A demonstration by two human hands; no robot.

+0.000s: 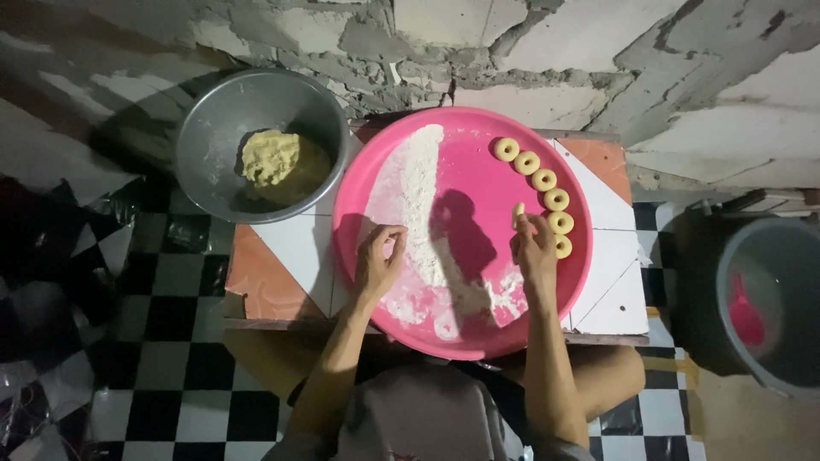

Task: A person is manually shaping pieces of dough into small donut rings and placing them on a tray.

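One tiled tabletop [290, 248] carries a pink tray [461, 333], floured. Metal bowl [213, 145] of dough sits left. Six dough rings [544, 180] line the right. Right hand [534, 252] pinches a dough piece [517, 211]; left hand [378, 259] curled loosely, holding nothing, fingertips over flour [414, 188].

Pink tray [389, 183], white flour [414, 183], 6 pale-yellow dough rings [543, 180]; grey metal bowl [213, 128]; black-white checkered floor [171, 367].

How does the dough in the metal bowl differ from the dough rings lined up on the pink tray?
The yellow dough lump in the round metal bowl is one rough, unshaped mass; the small dough rings on the round pink plastic tray are separate pieces with holes, set in a curved row. The lump is far bigger than any ring. Both are pale yellow.
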